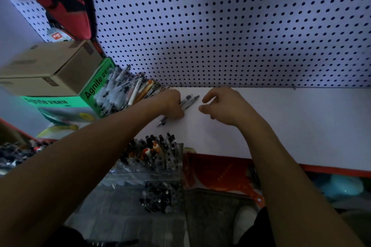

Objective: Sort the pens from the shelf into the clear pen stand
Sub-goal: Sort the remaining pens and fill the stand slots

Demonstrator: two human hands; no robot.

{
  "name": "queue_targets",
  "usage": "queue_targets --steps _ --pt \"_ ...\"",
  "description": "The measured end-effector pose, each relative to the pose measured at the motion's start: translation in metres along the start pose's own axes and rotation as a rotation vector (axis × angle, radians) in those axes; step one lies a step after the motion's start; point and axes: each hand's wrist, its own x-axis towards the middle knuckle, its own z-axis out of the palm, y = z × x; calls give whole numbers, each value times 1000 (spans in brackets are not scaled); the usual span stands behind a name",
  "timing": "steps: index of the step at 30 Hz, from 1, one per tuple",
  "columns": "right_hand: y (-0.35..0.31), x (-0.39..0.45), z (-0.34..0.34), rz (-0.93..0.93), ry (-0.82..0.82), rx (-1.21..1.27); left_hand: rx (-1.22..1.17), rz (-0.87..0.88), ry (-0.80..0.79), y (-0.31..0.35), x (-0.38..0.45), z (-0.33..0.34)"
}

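A heap of loose pens (122, 92) lies on the white shelf (291, 126) against the pegboard, at the left. My left hand (170, 104) grips a small bunch of dark pens (188, 100), whose ends stick out on both sides of the fist. Just to the right, my right hand (224, 106) hovers over the shelf with its fingers loosely curled and nothing in them. The clear pen stand (172, 166) stands below the shelf's front edge, holding several upright pens in its tiers.
A green Agnite box (60, 104) with a cardboard carton (50, 68) on top sits left of the pen heap. The perforated pegboard (241, 26) backs the shelf. A red-orange packet (218, 174) lies beside the stand, under the red shelf edge.
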Motion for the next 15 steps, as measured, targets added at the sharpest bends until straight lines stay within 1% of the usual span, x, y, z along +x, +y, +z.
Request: queue_targets --steps 3,7,10,12,15 --pt "1 0 -2 15 7 -1 5 64 16 1 0 1" --pt "3 -2 -7 44 73 49 -97 158 66 -1 -6 -8" --pt "-4 -8 -12 31 138 226 -193 246 135 -3 -20 -24" --pt "-13 -16 -14 14 116 368 -238 313 178 -5 -37 -35" --pt "-26 -27 -14 -62 115 490 -244 384 239 -8 -64 -44"
